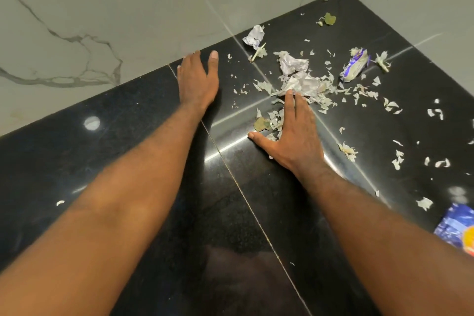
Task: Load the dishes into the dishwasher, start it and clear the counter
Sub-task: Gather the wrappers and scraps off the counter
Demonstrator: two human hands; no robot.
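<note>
A black polished counter (143, 156) carries scattered litter: pale peel scraps (320, 95), crumpled white paper (295, 63), another paper wad (254, 36) and a purple wrapper (355, 67). My left hand (196, 79) lies flat on the counter near the back wall, fingers straight, left of the litter. Flat on the counter too, my right hand (295, 131) has its fingers straight among the scraps, fingertips touching the crumpled paper pile. Neither hand holds anything. No dishes or dishwasher are in view.
A grey marbled wall (102, 20) runs along the counter's back and meets a side wall at the far right corner. A blue and orange packet (459, 231) lies at the right edge. Green leaf bits (329, 19) sit near the corner. More scraps (397, 159) spread right.
</note>
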